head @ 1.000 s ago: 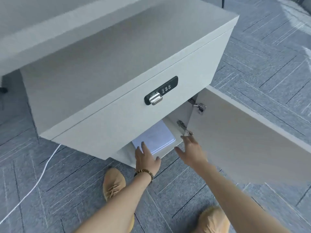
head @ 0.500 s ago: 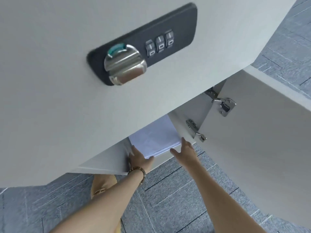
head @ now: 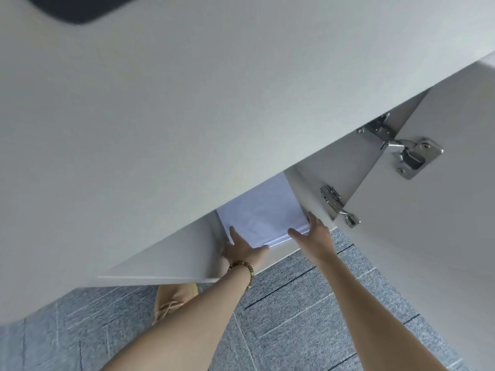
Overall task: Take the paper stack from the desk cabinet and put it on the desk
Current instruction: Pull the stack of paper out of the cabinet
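Nearest, two bare forearms reaching forward over grey carpet [head: 308, 311], a beaded bracelet [head: 245, 267] around the left wrist. Below the left forearm, a tan laced shoe [head: 171, 301] on the carpet.

Further on, left hand [head: 241, 249] spread at the near left corner of the paper stack [head: 263, 212], one finger laid flat on the top sheet, thumb stretched along the near edge; remaining fingers hidden at the left side, so a full grasp hard to confirm. Right hand [head: 313, 232] open at the near right corner, thumb on top near the front edge, fingers running up the right side against the paper. Both touching the stack, seemingly clasping it from either side.

Beyond the hands, the white stack lying flat inside the lower compartment of the desk cabinet [head: 187, 116], its far part hidden under the cabinet's pale front panel. Right of the right hand, the open door [head: 428, 236] with two metal hinges [head: 401, 151]. Farthest, at top left, a blurred dark patch [head: 88, 9] on the panel.
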The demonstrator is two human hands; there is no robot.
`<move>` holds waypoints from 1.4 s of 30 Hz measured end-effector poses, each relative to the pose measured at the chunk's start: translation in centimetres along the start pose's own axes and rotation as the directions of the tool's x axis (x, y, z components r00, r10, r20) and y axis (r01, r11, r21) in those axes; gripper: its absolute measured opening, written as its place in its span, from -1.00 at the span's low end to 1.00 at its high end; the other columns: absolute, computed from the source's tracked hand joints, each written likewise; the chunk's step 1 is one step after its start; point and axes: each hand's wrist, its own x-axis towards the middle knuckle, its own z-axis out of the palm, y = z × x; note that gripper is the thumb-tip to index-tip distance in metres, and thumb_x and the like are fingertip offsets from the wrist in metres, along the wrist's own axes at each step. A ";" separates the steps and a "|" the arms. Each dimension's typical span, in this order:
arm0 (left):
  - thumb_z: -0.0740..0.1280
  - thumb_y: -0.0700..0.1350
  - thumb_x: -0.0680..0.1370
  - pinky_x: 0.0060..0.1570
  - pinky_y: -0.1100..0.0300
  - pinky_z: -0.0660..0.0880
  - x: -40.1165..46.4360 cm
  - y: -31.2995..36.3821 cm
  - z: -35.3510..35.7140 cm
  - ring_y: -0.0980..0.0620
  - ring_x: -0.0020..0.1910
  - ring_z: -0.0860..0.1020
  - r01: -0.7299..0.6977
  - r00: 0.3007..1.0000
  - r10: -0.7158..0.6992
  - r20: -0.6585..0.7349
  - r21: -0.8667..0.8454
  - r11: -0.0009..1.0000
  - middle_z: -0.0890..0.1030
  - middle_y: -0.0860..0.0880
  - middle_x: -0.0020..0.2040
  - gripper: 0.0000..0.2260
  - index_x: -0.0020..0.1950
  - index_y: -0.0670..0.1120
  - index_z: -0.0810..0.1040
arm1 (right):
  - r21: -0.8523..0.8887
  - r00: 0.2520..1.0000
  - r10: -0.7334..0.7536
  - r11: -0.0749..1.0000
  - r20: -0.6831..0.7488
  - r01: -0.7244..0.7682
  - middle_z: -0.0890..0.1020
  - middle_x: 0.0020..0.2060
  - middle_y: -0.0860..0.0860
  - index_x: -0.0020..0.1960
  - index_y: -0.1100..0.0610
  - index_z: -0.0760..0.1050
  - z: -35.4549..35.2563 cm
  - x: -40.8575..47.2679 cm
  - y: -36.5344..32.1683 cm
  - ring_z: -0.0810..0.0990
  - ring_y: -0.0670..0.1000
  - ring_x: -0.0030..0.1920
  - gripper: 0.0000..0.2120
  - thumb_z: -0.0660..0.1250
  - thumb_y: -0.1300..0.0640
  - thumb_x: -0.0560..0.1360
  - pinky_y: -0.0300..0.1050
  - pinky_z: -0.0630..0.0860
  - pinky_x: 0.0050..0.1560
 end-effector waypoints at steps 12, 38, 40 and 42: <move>0.44 0.06 0.46 0.48 -0.19 0.19 -7.0 -4.9 2.0 -0.23 0.60 0.00 -0.061 0.996 0.068 0.060 -0.109 0.992 0.00 -0.11 0.64 -0.05 0.63 -0.05 -0.14 | 0.038 0.988 0.151 0.988 0.035 -0.153 0.66 0.18 0.09 0.27 0.18 0.53 -2.3 -5.1 4.7 0.60 0.06 0.08 -0.55 0.44 -0.03 0.48 -0.01 0.55 0.14; 0.48 0.12 0.46 0.16 0.05 0.49 -6.2 -9.4 3.3 -0.14 0.22 0.54 0.178 0.977 -0.140 0.159 -0.264 0.948 0.55 -0.08 0.22 -0.40 0.31 -0.24 0.43 | 0.167 0.947 0.220 0.951 0.235 -0.262 0.65 0.17 0.07 0.35 0.16 0.45 -1.4 -6.7 9.2 0.63 0.11 0.10 -0.52 0.42 -0.01 0.51 0.00 0.50 0.14; 0.51 0.10 0.44 0.19 -0.03 0.53 -5.5 -9.3 3.3 -0.15 0.19 0.57 0.182 0.978 -0.139 0.154 -0.317 0.931 0.59 -0.11 0.21 -0.42 0.30 -0.21 0.46 | 0.171 0.962 0.197 0.958 0.191 -0.231 0.65 0.22 0.06 0.35 0.14 0.45 -1.1 -6.0 8.7 0.62 0.14 0.18 -0.49 0.44 -0.04 0.48 0.10 0.52 0.23; 0.54 0.00 0.43 0.18 0.01 0.53 -5.1 -9.0 3.1 -0.13 0.18 0.59 0.191 0.978 -0.142 0.155 -0.371 0.909 0.63 -0.11 0.22 -0.46 0.30 -0.21 0.50 | 0.155 0.968 0.198 0.963 0.156 -0.222 0.62 0.26 0.05 0.37 0.14 0.43 -1.0 -5.7 8.1 0.60 0.15 0.24 -0.45 0.45 -0.05 0.47 0.13 0.50 0.28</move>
